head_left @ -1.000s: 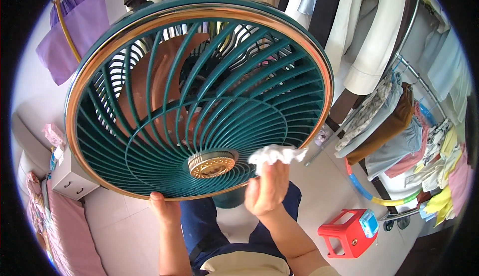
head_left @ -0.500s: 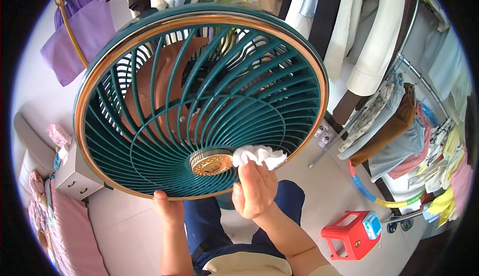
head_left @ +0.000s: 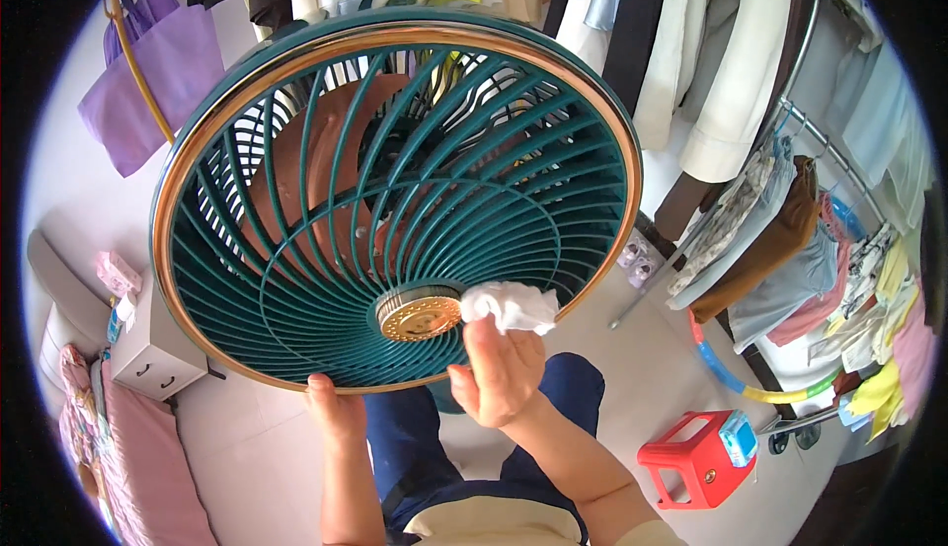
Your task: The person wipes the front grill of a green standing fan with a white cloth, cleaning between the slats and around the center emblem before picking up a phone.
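Note:
A large electric fan (head_left: 464,225) with a dark green spiral grille and a copper-coloured rim tilts up before me. Its brown blades (head_left: 311,166) show through the slats. At the grille's centre sits a round gold cap (head_left: 420,315). My left hand (head_left: 337,416) is closed on the lower edge of the rim, thumb at the front; its other fingers are hidden behind. My right hand (head_left: 502,373) pinches a crumpled white tissue (head_left: 510,307), held against the grille just right of the cap.
Clothes hang on a rack (head_left: 731,72) behind the fan and at the right. A red stool (head_left: 699,459) with a blue packet (head_left: 739,439) stands low right. A purple bag (head_left: 153,77) hangs upper left, above a white cabinet (head_left: 158,349) and a pink-covered bed (head_left: 138,447).
My right hand and the tissue have shifted slightly left and stay beside the gold cap. My left hand keeps its hold on the rim.

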